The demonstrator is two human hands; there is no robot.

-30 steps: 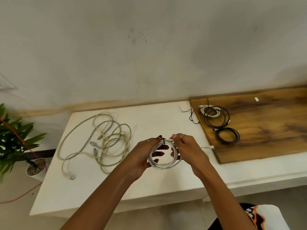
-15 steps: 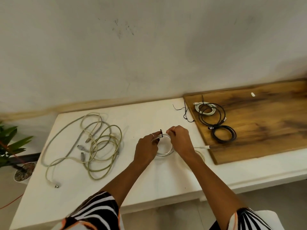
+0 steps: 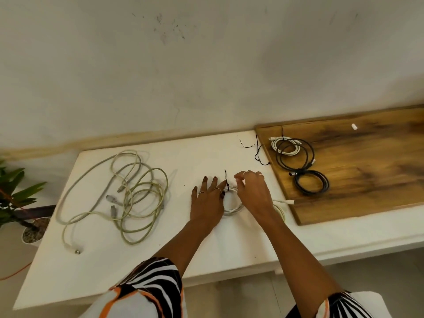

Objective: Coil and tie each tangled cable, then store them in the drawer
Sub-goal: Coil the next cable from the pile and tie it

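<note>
A small white cable coil [image 3: 234, 208] lies on the white table [image 3: 110, 267] between my hands, with a black tie [image 3: 226, 180] sticking up from its far edge. My left hand [image 3: 207, 203] has its fingers spread straight and rests on the coil's left side. My right hand [image 3: 252, 191] curls over the coil's right side, its fingertips pinching at the coil's top right beside the tie. The coil's loose white plug end [image 3: 284, 201] trails right toward the wooden board. A tangle of grey-green cables [image 3: 128, 193] lies on the left half of the table.
A wooden board [image 3: 371, 171] at the right carries coiled black cables [image 3: 311, 181], a coiled white cable [image 3: 284, 146] and a small white piece [image 3: 354, 126]. Loose black ties [image 3: 257, 152] lie by its near corner. A potted plant [image 3: 23, 203] stands left of the table.
The coil went from held up in both hands down onto the table. My left hand let go and spread flat. The view shifted so the table sits lower and nearer.
</note>
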